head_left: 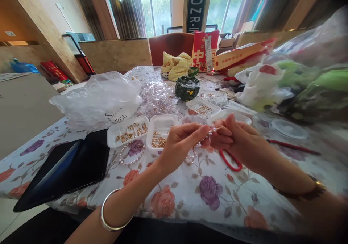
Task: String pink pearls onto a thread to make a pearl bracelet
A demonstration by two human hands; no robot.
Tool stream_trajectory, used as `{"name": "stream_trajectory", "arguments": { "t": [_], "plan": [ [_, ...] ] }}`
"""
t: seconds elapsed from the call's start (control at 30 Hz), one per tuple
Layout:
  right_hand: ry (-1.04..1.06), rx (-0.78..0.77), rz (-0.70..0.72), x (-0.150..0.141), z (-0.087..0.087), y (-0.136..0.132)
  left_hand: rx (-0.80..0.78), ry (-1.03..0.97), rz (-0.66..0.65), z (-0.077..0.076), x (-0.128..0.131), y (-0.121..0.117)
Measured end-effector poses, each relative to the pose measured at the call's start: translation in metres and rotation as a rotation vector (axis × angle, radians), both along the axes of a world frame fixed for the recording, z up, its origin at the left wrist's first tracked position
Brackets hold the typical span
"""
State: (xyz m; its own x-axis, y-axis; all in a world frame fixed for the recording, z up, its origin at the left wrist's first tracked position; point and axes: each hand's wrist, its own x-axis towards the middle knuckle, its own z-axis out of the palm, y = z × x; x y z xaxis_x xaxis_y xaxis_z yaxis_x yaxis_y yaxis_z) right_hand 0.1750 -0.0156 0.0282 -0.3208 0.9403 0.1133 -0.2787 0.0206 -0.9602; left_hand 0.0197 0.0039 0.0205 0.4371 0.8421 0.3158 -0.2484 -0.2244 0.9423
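Note:
My left hand [181, 142] and my right hand [233, 137] meet above the flowered tablecloth [206, 193]. Both pinch a strand of small pearl beads [202, 139] that runs between the fingertips and hangs down to the cloth. A red loop of cord [231, 161] lies under my right hand. A finished pearl bracelet [130, 160] rests on the cloth to the left. White trays of gold beads [127, 131] [160, 131] stand just behind my hands.
A black tablet [65, 171] lies at the left table edge. Clear plastic bags [100, 95] are piled behind the trays. A dark green spool [187, 87], a yellow cloth [175, 66], red boxes [203, 50] and more bags [272, 81] crowd the back and right. A red tool [290, 146] lies at right.

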Motion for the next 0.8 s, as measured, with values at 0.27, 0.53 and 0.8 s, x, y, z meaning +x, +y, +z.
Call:
{"name": "stream_trajectory", "arguments": {
  "t": [0.27, 0.53, 0.8],
  "plan": [
    [-0.177, 0.169, -0.068, 0.008, 0.008, -0.007, -0.087, -0.114, -0.091, -0.001, -0.001, 0.001],
    [-0.381, 0.443, -0.22, 0.005, 0.015, -0.018, -0.069, -0.101, -0.151, 0.003, -0.002, -0.002],
    [-0.508, 0.597, -0.359, 0.008, 0.009, -0.019, -0.033, -0.09, -0.14, 0.003, -0.005, -0.002]
  ]
}}
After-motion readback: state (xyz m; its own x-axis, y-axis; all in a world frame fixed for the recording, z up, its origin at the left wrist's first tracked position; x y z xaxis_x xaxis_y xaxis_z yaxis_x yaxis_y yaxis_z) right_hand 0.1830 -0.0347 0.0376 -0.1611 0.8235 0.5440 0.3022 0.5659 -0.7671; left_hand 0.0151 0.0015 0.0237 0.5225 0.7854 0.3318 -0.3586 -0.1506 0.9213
